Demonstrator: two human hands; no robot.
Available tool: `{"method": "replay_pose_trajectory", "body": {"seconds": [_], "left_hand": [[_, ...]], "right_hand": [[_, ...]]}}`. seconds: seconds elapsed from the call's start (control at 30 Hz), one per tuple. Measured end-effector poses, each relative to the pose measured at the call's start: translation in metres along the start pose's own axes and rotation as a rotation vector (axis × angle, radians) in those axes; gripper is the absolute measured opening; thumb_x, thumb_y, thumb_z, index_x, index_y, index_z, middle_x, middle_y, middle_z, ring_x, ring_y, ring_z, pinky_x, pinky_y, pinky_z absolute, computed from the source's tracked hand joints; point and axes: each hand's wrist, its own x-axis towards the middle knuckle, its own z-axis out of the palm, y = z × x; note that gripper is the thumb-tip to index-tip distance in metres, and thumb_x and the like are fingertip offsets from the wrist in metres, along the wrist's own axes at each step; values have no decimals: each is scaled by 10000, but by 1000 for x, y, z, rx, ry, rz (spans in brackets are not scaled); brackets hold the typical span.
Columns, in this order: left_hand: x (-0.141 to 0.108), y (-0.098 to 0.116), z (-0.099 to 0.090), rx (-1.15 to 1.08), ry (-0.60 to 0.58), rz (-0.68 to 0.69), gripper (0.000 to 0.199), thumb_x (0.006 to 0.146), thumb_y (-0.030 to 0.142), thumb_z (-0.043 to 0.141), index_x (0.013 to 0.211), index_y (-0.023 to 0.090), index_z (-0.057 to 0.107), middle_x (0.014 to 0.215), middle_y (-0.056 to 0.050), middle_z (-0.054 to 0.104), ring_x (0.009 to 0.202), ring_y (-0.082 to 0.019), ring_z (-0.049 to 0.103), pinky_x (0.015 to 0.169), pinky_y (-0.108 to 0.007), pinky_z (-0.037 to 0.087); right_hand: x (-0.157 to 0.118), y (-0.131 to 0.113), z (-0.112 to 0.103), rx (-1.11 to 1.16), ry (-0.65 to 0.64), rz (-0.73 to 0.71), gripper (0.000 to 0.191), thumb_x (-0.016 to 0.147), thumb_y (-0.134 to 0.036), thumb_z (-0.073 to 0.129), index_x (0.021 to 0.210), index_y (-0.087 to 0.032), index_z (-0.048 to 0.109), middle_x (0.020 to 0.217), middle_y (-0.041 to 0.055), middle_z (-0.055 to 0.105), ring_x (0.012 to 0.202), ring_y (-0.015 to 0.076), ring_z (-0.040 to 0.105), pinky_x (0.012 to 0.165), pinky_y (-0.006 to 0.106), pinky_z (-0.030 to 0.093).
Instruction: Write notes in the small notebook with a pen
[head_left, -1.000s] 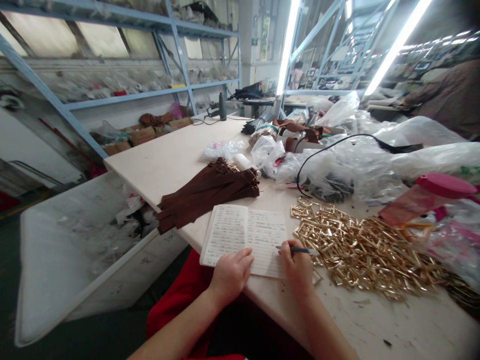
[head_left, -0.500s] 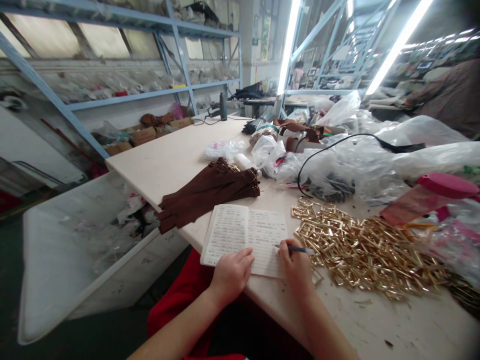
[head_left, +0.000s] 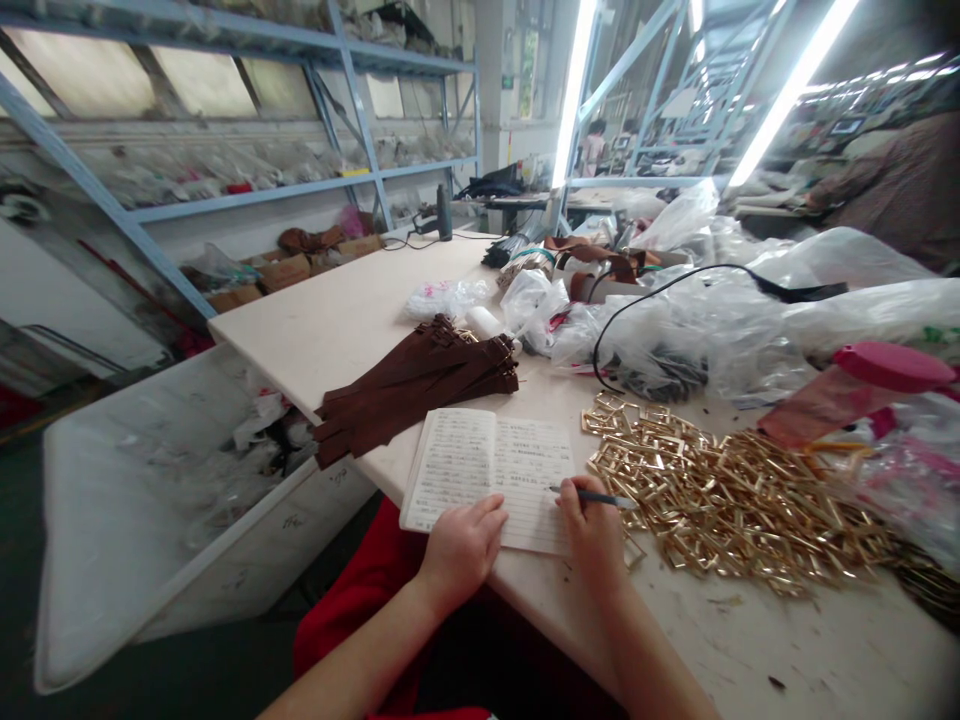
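An open notebook [head_left: 457,460] with handwritten lines on both pages lies at the table's near edge. My left hand [head_left: 463,545] is closed at its lower edge near the fold, fingers together and bent; their undersides are hidden. Pinched in my right hand [head_left: 592,530] is a dark pen [head_left: 600,497], its tip at the right page below the written lines. Just right of that hand spreads a heap of gold rectangular metal rings [head_left: 720,500]. Behind the notebook lies a bundle of dark brown straps [head_left: 412,385].
Clear plastic bags [head_left: 750,320] crowd the table's right back, beside a pink-lidded container [head_left: 862,390]. A black cord [head_left: 637,295] arcs over them. Left of the table stands a white bin [head_left: 187,590] with scraps. Blue shelving [head_left: 360,110] rises behind.
The pen's back end has tipped slightly down and right in my right hand. My left hand and the notebook stay in place; the whole view shifts very slightly.
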Motion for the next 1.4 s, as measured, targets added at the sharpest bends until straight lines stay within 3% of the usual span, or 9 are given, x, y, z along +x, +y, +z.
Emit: {"method": "replay_pose_trajectory", "body": {"seconds": [0.37, 0.7, 1.0, 1.4], "left_hand": [[0, -1, 1, -1, -6, 0, 226, 864, 216, 436, 1036, 204, 583, 1192, -45, 584, 887, -237, 619, 740, -399, 515], [1, -2, 1, -18, -1, -9, 221, 851, 204, 454, 1027, 208, 586, 1188, -36, 589, 888, -237, 620, 742, -394, 517], [0, -1, -3, -18, 6, -8, 222, 850, 208, 447, 1025, 211, 585, 1180, -38, 593, 872, -235, 624, 718, -398, 521], [1, 0, -5, -15, -7, -9, 224, 850, 205, 451, 1026, 205, 590, 1180, -46, 592, 881, -234, 623, 736, -385, 521]], "right_hand": [[-2, 0, 1, 68, 18, 1, 273, 837, -449, 447, 788, -190, 521, 611, 16, 584, 553, 171, 552, 559, 282, 420], [-8, -9, -2, 192, 79, -284, 129, 832, -296, 511, 859, -190, 581, 785, 35, 617, 712, 163, 584, 665, 289, 486], [-9, -4, 4, 114, 29, -232, 145, 834, -334, 495, 820, -198, 546, 703, 14, 599, 604, 137, 564, 579, 257, 482], [-8, -5, 7, 68, -101, -147, 221, 834, -407, 474, 824, -199, 550, 684, 7, 602, 601, 149, 570, 595, 267, 462]]}}
